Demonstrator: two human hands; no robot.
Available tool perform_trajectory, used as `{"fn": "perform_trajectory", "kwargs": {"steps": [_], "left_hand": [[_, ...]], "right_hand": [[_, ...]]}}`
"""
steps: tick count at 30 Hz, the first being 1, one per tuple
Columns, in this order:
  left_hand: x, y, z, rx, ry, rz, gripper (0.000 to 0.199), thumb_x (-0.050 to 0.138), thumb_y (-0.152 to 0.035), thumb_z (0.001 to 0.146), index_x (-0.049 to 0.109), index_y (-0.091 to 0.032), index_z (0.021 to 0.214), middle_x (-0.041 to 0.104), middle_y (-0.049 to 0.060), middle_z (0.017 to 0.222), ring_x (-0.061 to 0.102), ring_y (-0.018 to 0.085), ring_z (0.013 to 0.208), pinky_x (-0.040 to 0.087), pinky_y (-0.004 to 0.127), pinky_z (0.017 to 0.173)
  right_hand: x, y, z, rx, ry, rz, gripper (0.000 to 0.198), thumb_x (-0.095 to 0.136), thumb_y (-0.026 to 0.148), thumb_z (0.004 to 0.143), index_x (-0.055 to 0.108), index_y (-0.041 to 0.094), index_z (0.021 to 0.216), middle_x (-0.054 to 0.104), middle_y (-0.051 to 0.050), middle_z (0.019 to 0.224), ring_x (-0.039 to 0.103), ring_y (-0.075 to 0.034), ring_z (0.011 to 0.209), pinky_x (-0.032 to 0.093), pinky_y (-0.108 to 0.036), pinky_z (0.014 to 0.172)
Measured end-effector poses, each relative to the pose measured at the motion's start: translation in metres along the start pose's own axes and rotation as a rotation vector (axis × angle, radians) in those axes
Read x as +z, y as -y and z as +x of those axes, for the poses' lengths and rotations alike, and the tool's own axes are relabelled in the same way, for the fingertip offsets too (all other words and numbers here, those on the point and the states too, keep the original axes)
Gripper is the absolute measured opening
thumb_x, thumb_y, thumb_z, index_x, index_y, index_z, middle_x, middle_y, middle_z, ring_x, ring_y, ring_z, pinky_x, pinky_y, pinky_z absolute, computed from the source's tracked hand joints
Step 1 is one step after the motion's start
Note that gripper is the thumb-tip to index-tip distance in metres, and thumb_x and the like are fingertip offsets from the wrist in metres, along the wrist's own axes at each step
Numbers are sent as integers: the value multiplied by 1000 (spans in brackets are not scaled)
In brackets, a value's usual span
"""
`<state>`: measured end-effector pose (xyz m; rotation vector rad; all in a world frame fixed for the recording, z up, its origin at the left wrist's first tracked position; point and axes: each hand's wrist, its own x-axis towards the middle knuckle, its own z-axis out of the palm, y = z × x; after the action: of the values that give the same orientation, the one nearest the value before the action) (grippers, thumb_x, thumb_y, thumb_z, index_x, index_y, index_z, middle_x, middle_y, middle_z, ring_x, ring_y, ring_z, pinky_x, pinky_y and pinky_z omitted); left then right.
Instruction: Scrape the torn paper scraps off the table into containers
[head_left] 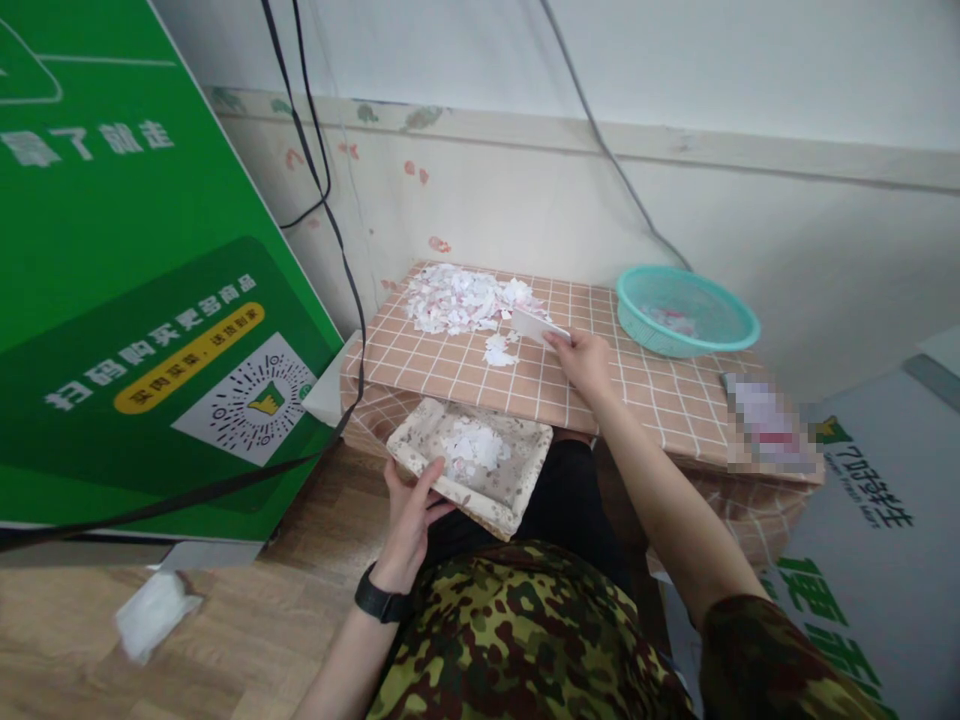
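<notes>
Left hand (409,508) gripping a tray (489,508), lower centre, right hand (585,362) pinching a white card (536,326), mid-frame, paper scraps (454,298) lying just above centre

A cloth-covered table (664,395), brown with white grid lines. On its left lies a heap of pale, paper-like scraps (454,300), with a small cluster (498,350) just in front; toward the right sit a turquoise basket (686,344) and, near the corner, a pixelated object (776,425).
</notes>
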<state>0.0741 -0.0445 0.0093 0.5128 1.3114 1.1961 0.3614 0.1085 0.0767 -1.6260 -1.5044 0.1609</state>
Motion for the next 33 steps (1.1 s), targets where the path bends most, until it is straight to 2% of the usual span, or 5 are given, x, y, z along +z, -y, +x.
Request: {"fn": "perform_trajectory", "kwargs": {"steps": [5, 12, 20, 25, 33], "left_hand": [[-1, 1, 1, 0, 21, -17, 90, 80, -39, 76, 20, -37, 144, 64, 13, 123, 74, 27, 79, 61, 54, 70], [-3, 2, 2, -5, 26, -19, 90, 80, -40, 75, 21, -37, 143, 64, 13, 122, 75, 29, 82, 60, 56, 71], [-3, 4, 3, -1, 25, -11, 89, 80, -40, 75, 22, -37, 142, 65, 12, 120, 74, 28, 80, 61, 53, 70], [0, 4, 0, -9, 16, -30, 90, 80, -39, 75, 20, -37, 143, 64, 12, 121, 74, 27, 81, 61, 52, 71], [-1, 7, 0, 2, 29, -31, 91, 80, -41, 76, 20, -38, 143, 63, 14, 125, 74, 29, 83, 61, 54, 72]], "right_hand": [[-4, 6, -11, -2, 108, 99, 47, 59, 55, 85, 59, 17, 58, 36, 4, 50, 31, -10, 50, 20, -28, 50], [-5, 12, -23, 24, 52, 125, 47, 58, 56, 86, 62, 16, 62, 44, 2, 54, 36, -11, 53, 25, -28, 52], [-14, 21, -45, 81, 192, 262, 45, 63, 58, 82, 70, 15, 71, 50, 1, 58, 40, -11, 55, 28, -26, 51], [-24, 23, -53, 122, 111, 198, 48, 63, 59, 80, 67, 15, 61, 51, 0, 55, 41, -12, 54, 28, -27, 51], [-29, 21, -64, 166, 272, 402, 46, 69, 60, 76, 72, 14, 71, 58, -1, 61, 46, -13, 56, 33, -27, 52]]}}
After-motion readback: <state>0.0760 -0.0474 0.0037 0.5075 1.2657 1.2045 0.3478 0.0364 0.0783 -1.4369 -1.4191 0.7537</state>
